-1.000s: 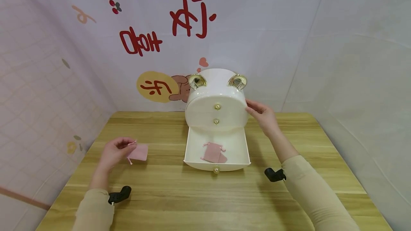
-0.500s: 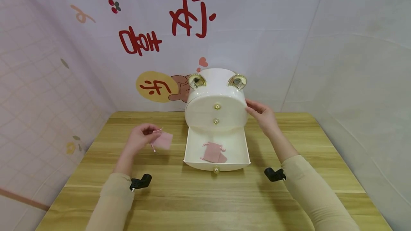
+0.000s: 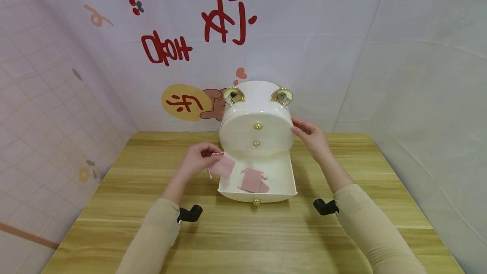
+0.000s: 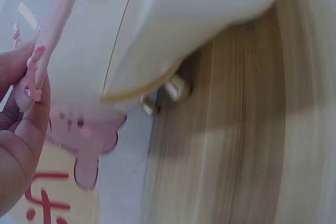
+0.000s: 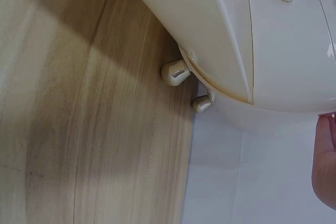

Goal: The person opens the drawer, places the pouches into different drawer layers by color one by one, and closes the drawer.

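My left hand (image 3: 197,158) pinches a small pink drawstring pouch (image 3: 223,167) near its cords. The pouch hangs over the left wall of the pulled-out bottom drawer (image 3: 280,172). In the left wrist view, thumb and fingers grip the pouch (image 4: 56,19), seen nearly edge-on. The drawer belongs to a glossy white storage box (image 3: 239,134) with round gold knobs and two gold ear-like rings on top. Pink pouches (image 3: 252,180) lie overlapping inside the drawer. My right hand (image 3: 315,139) rests with extended fingers against the box's right side; some fingertips are hidden.
The box stands on short gold feet (image 5: 176,72) near the back of the wooden table (image 3: 243,236), close to a printed cloth wall (image 3: 312,45). Black wrist mounts (image 3: 190,213) stick out from both sleeves.
My left hand has carried the pouch rightward across the table, from the left side to the drawer's left wall. My right hand, the box and the pouches in the drawer have stayed put.
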A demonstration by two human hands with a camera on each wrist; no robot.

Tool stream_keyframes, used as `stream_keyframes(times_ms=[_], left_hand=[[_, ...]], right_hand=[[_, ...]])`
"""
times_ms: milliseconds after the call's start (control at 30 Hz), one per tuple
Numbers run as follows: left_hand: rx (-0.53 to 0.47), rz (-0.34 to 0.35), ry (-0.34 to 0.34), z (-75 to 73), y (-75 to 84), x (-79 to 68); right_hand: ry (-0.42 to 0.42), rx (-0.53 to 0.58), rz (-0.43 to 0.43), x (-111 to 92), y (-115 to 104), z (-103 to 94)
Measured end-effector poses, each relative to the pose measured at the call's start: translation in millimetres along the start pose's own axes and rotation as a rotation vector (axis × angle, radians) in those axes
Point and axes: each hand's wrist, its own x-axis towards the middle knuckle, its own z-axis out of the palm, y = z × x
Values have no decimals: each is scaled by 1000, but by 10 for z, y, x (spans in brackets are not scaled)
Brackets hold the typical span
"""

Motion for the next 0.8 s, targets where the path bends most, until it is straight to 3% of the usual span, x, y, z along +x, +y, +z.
stream_keyframes(times_ms=[200,467,800], left_hand=[[13,40,-23,273,164,78],[12,26,-31,607,279,146],[36,78,-103,839,387,248]], right_hand=[[-5,3,1,-4,1,-4],[3,15,10,12,18,-1],[24,20,-3,175,333,-36]])
